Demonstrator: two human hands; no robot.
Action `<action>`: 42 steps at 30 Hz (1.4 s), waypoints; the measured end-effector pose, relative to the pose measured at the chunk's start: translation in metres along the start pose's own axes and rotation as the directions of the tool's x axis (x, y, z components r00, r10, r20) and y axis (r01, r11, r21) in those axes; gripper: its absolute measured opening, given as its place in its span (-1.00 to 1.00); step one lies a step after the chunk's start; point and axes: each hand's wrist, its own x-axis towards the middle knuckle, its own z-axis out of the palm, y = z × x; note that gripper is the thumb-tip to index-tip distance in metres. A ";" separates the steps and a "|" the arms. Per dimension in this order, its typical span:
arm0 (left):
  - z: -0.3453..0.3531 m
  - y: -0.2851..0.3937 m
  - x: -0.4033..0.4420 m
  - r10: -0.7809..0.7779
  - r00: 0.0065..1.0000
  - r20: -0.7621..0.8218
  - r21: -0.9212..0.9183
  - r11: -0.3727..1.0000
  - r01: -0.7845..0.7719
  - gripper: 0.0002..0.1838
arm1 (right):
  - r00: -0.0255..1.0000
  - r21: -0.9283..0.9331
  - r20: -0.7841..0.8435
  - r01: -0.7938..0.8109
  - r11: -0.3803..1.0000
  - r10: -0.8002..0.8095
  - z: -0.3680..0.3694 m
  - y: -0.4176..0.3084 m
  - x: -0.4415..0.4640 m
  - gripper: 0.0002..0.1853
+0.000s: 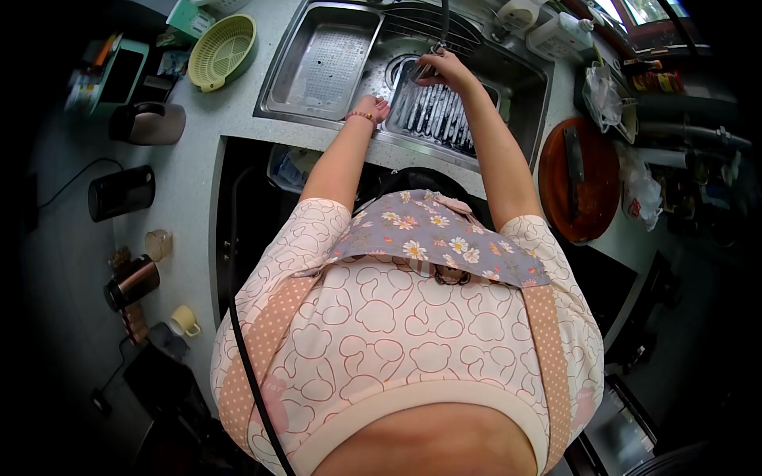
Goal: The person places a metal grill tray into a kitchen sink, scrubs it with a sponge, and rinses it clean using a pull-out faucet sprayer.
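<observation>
A dark, ridged tray (432, 117) lies tilted in the right basin of the steel sink (520, 83), with white foam or water along its ridges. My left hand (371, 109), a beaded bracelet at its wrist, is at the tray's left edge with fingers curled against it. Above the tray's far side, my right hand (448, 70) is closed around the end of the faucet (444, 36). Water seems to spray down from there onto the tray. The right fingers partly hide the faucet's head.
Left of the sink is a shallower perforated basin (321, 67), then a green colander (225, 51) and a dark pitcher (148, 123). A round wooden board (583, 202) with a cleaver (573, 155) is at the right. A yellow mug (184, 320) stands on the left counter.
</observation>
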 end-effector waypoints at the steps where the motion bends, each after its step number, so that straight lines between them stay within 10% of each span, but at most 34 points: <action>1: -0.002 0.000 0.002 -0.004 1.000 -0.001 -0.006 1.000 0.004 -0.73 | 1.000 0.011 -0.004 -0.023 1.000 0.023 0.001 -0.003 0.001 -0.75; 6: -0.005 0.001 -0.003 0.019 1.000 -0.017 -0.039 0.999 -0.019 -0.73 | 0.995 0.084 -0.067 -0.071 0.994 0.076 0.004 -0.004 0.009 -0.73; 14: -0.005 0.008 -0.026 0.017 1.000 -0.003 -0.032 0.999 -0.017 -0.68 | 0.935 0.163 -0.275 0.274 0.948 -0.224 -0.014 0.024 0.055 -0.79; 22: -0.021 0.011 -0.025 0.003 0.999 0.048 -0.059 0.998 0.000 -0.63 | 0.937 0.063 -0.248 0.270 0.961 -0.247 -0.027 0.024 0.063 -0.78; 31: -0.009 0.007 -0.030 0.021 1.000 0.015 0.024 0.999 -0.021 -0.63 | 0.979 -0.037 0.201 -0.037 0.999 0.043 -0.016 0.000 0.017 -0.78; 36: -0.003 0.008 -0.039 0.006 1.000 -0.010 -0.033 0.999 -0.006 -0.65 | 0.956 -0.163 -0.127 0.242 0.956 -0.264 -0.041 0.012 0.040 -0.80; 42: -0.006 0.008 -0.034 0.025 1.000 -0.001 -0.045 0.999 -0.025 -0.66 | 0.986 -0.125 0.083 0.151 0.981 -0.141 -0.041 0.004 0.030 -0.78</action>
